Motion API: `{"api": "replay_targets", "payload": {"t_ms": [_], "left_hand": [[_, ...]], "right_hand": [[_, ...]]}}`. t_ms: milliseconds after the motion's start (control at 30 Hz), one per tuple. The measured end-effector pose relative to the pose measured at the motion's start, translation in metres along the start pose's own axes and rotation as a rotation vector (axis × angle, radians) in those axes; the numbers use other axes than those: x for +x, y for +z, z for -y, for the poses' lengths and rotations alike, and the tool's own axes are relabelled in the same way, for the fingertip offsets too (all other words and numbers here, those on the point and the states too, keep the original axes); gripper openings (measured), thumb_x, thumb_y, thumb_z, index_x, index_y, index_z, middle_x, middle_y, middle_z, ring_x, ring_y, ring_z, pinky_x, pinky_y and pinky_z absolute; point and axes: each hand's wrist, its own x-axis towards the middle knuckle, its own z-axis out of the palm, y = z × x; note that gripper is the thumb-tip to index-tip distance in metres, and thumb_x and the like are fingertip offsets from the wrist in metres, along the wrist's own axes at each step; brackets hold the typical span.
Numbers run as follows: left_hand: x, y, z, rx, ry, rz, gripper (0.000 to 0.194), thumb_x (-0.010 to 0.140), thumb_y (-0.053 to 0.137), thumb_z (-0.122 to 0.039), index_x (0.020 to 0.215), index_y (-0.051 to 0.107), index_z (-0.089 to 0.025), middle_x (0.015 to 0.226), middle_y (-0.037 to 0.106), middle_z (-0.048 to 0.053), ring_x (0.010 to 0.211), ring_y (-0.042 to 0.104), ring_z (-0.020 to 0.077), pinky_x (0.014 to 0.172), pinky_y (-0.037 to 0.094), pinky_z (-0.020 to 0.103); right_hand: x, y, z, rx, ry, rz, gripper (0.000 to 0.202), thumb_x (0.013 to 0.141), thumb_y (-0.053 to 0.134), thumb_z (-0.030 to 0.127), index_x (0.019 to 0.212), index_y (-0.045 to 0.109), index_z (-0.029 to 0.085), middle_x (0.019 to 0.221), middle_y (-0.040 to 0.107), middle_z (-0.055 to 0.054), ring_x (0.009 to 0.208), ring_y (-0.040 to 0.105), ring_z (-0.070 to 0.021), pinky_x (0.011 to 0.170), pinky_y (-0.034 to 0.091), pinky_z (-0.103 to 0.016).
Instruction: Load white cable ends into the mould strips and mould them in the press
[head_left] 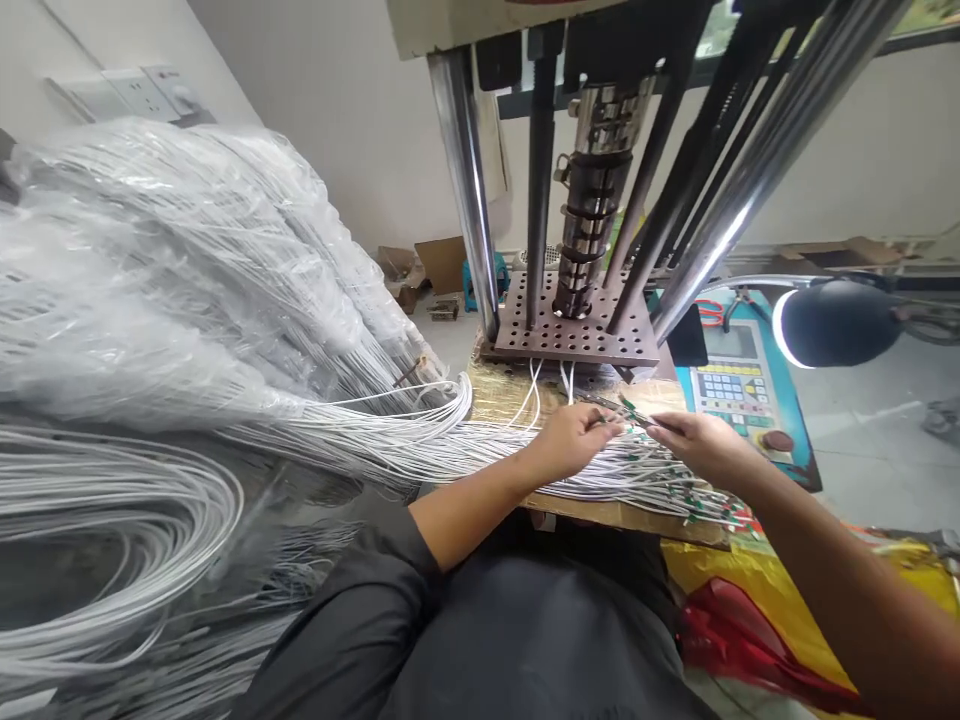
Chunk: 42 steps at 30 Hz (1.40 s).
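A thick bundle of white cables (450, 445) lies across the cardboard-covered worktop, with green and red wire ends (686, 490) at its right. Over the bundle, my left hand (574, 440) has its fingers pinched together at a white cable end. My right hand (701, 445) is closed on a thin, dark, pointed tool resembling tweezers, which reaches left toward the left fingers. Small green wire tips (628, 403) show between the hands. Behind them, a few white cables (534, 395) run out from under the drilled metal plate (577, 340) of a press.
Upright steel columns (461, 190) flank the press's central barrel (589, 220). A lit lamp (832, 320) hangs at right above a teal control panel (750, 380). Plastic-wrapped cable bundles (172, 270) fill the left side. Yellow and red plastic bags (750, 640) lie at lower right.
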Motion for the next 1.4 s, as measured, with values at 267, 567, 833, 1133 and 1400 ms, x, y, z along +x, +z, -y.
{"api": "replay_targets", "payload": {"t_ms": [267, 567, 833, 1133, 1400], "left_hand": [[0.05, 0.059, 0.034, 0.284, -0.068, 0.21, 0.024, 0.085, 0.07, -0.033, 0.072, 0.064, -0.014, 0.066, 0.054, -0.003, 0.064, 0.047, 0.0118, 0.062, 0.033, 0.027], [0.041, 0.059, 0.036, 0.283, 0.046, 0.314, 0.028, 0.093, 0.059, -0.034, 0.097, 0.076, -0.013, 0.09, 0.073, 0.006, 0.083, 0.062, 0.0168, 0.077, 0.045, 0.027], [0.036, 0.071, 0.04, 0.324, -0.013, 0.287, 0.025, 0.089, 0.066, -0.035, 0.091, 0.08, -0.014, 0.082, 0.075, 0.005, 0.073, 0.061, 0.0143, 0.068, 0.044, 0.025], [0.036, 0.074, 0.034, 0.46, 0.056, 0.322, 0.027, 0.095, 0.06, -0.034, 0.089, 0.079, -0.015, 0.086, 0.074, 0.005, 0.077, 0.062, 0.0141, 0.073, 0.044, 0.025], [0.042, 0.073, 0.031, 0.455, 0.012, 0.4, 0.032, 0.095, 0.059, -0.037, 0.085, 0.078, -0.014, 0.082, 0.072, 0.004, 0.074, 0.06, 0.0128, 0.071, 0.043, 0.023]], "right_hand": [[-0.053, -0.002, -0.014, 0.134, 0.13, 0.05, 0.035, 0.085, 0.056, 0.039, 0.106, 0.076, 0.019, 0.083, 0.078, -0.006, 0.075, 0.07, -0.0241, 0.069, 0.052, -0.033], [-0.065, 0.024, -0.034, 0.406, 0.201, -0.222, 0.048, 0.088, 0.058, 0.044, 0.126, 0.075, 0.018, 0.123, 0.076, -0.01, 0.113, 0.071, -0.0294, 0.102, 0.054, -0.04], [-0.069, 0.026, -0.031, 0.496, 0.18, -0.181, 0.044, 0.088, 0.064, 0.04, 0.126, 0.075, 0.021, 0.126, 0.074, -0.007, 0.119, 0.07, -0.0291, 0.106, 0.053, -0.04], [-0.072, 0.028, -0.036, 0.515, 0.188, -0.178, 0.045, 0.091, 0.062, 0.039, 0.13, 0.073, 0.021, 0.13, 0.072, -0.007, 0.123, 0.067, -0.028, 0.108, 0.052, -0.037], [-0.071, 0.029, -0.036, 0.503, 0.171, -0.175, 0.044, 0.092, 0.061, 0.035, 0.132, 0.072, 0.02, 0.131, 0.071, -0.007, 0.124, 0.067, -0.028, 0.108, 0.052, -0.037]]}}
